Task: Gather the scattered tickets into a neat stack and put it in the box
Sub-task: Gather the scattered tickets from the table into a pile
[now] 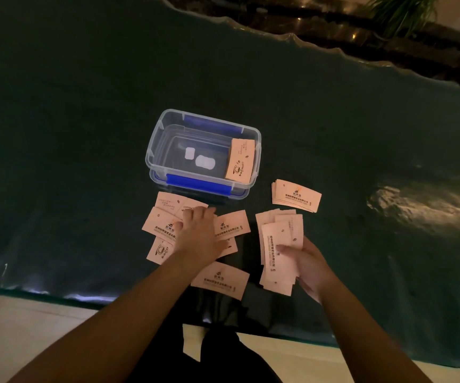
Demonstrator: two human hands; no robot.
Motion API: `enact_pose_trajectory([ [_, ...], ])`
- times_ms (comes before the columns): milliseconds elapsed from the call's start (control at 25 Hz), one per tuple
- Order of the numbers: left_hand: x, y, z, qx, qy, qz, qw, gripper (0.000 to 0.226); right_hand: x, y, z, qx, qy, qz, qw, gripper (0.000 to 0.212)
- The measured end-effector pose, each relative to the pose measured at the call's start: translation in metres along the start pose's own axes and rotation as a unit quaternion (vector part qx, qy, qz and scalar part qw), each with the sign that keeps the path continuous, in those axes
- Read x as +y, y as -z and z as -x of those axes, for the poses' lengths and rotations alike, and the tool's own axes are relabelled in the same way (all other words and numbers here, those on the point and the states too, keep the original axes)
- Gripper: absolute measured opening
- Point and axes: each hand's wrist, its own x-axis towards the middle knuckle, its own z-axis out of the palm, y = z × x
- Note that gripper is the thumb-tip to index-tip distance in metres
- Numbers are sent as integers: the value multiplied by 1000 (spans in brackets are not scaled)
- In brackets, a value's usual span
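Observation:
Several pale pink tickets [159, 221] lie scattered on the dark table just in front of a clear plastic box [157, 139] with blue clips. My left hand [200, 234] rests flat on these loose tickets, fingers spread. One more ticket [220, 279] lies closer to me. My right hand [310, 265] grips a fanned bundle of tickets [278, 252] upright above the table. A small stack of tickets [296, 195] sits to the right of the box. Inside the box, a ticket stack [240, 161] leans against the right wall.
The table is covered by a dark green sheet [71, 134] with a wavy far edge. Two white patches [200, 158] show on the box floor. A plant [405, 12] stands far right. Pale floor [16, 327] lies below the near table edge.

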Motion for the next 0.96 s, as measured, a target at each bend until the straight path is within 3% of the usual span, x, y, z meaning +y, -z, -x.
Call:
enact_pose_trajectory([
  [160,-21,4,9,-10,3,-71,997,97,-17,-11,-14,-39,28,139,989,54],
  [320,-41,5,36,-22,103,35,994,98,-38,-38,-32,-110,37,351,929,57],
  [520,-37,-13,81,-6,3,-93,996,116,-51,-71,-53,-181,75,485,852,67],
  [800,-44,-42,84,-8,60,118,991,83,-59,-95,-64,-184,158,677,695,88],
  [960,-42,-39,80,-4,97,216,972,61,-47,-96,-59,-200,154,676,692,82],
])
